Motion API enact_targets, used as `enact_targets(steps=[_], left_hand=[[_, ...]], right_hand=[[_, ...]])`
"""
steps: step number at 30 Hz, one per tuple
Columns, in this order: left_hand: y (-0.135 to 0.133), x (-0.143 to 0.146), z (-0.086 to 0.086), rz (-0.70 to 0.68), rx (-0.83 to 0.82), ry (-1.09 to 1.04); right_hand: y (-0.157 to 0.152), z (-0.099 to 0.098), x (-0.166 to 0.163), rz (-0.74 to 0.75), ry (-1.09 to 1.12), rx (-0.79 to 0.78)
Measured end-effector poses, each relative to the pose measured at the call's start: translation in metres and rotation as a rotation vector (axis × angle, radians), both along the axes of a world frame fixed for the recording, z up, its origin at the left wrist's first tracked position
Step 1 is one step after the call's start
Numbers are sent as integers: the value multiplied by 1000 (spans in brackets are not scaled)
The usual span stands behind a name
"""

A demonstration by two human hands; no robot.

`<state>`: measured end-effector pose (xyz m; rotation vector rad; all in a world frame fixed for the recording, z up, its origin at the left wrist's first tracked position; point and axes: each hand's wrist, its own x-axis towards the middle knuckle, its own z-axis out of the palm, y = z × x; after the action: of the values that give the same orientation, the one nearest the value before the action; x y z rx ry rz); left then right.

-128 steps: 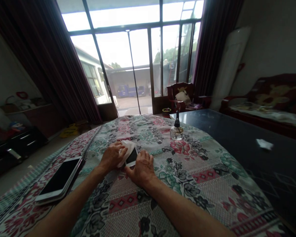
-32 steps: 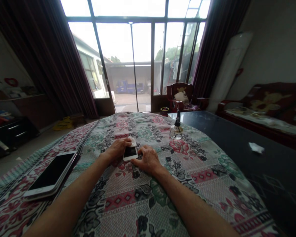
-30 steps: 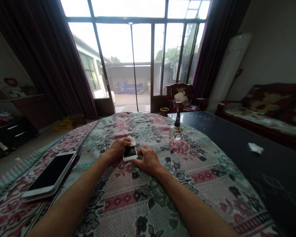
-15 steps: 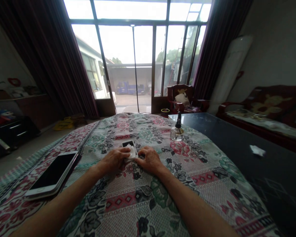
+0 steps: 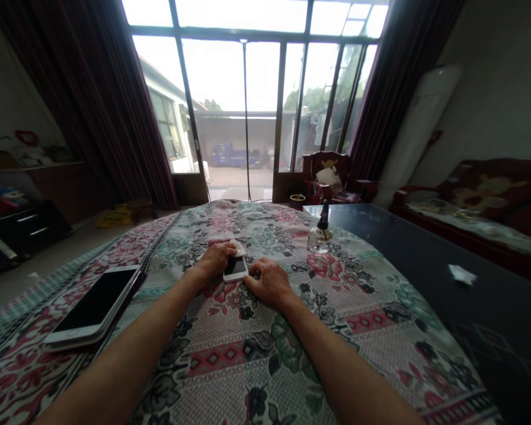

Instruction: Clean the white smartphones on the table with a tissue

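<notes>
On cloth (image 5: 358, 295), left hand (image 5: 215, 260) clutches wipe (image 5: 239, 248) atop phone (image 5: 235, 268); right hand (image 5: 269, 282), fingers bent, braces its edge.

Bright backlight from blown-out windows (image 5: 248, 88), dim interior, wide-angle edge distortion

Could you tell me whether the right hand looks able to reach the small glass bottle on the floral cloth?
Probably yes: the right hand rests by the small phone, and only bare cloth separates it from the bottle.
</notes>
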<state>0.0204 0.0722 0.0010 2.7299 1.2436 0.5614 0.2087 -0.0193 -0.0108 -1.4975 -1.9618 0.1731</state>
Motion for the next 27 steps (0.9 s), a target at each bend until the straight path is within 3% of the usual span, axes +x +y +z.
enact_targets(steps=[4,13,20,27], left_hand=[[-7,2,3,16,-6,34],[-60,-17,-3,-115,34,51],[-36,-9,4,-140,-1,40],[-19,-7,0,-130,-8,6]], right_hand=[[0,0,0,-4,-14,0],[2,0,0,-5,-8,-6],[10,0,-3,-55,-23,-47],[15,-4,-2,5,-63,36]])
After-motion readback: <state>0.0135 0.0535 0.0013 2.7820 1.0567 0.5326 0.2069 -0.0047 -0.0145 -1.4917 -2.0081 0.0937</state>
